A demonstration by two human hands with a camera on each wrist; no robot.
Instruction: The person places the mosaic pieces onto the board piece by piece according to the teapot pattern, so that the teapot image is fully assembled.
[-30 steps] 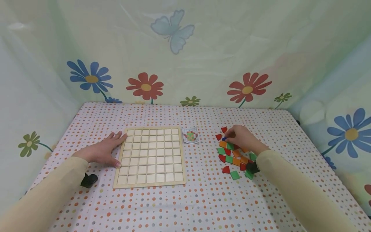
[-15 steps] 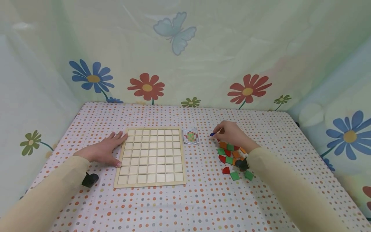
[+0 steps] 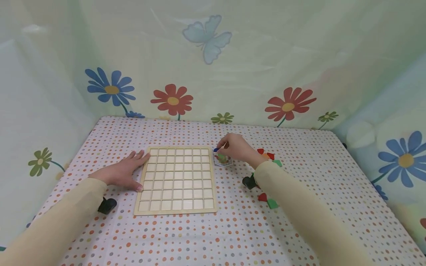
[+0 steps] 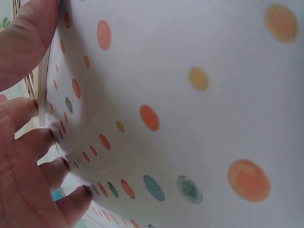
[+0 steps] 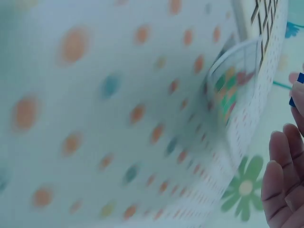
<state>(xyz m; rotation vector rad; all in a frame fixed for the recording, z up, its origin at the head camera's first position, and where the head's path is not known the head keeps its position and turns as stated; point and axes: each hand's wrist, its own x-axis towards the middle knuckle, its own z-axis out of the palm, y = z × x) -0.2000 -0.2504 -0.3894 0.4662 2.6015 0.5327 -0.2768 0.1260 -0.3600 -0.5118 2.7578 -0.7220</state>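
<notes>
My left hand (image 3: 124,171) lies with spread fingers at the left edge of a wooden grid board (image 3: 178,181), thumb and fingertips touching its rim. In the left wrist view, the fingers (image 4: 35,142) reach the board's side. My right hand (image 3: 237,148) pinches a small blue piece (image 3: 216,150) between thumb and fingers, above the printed pattern card (image 3: 222,161) just right of the board. The right wrist view catches only the edge of the blue piece (image 5: 298,90) at the thumb, and the card (image 5: 232,90) below, curled up at its edges.
Loose red, orange and green pieces lie right of the card, partly hidden under my right forearm; a red piece (image 3: 262,197) and a green piece (image 3: 272,203) show at the near side. A dotted cloth (image 3: 186,240) covers the table. A flowered curtain (image 3: 253,55) stands behind.
My right hand has lifted the blue piece off the pile and carried it left to above the card. The left hand stays at the board's edge.
</notes>
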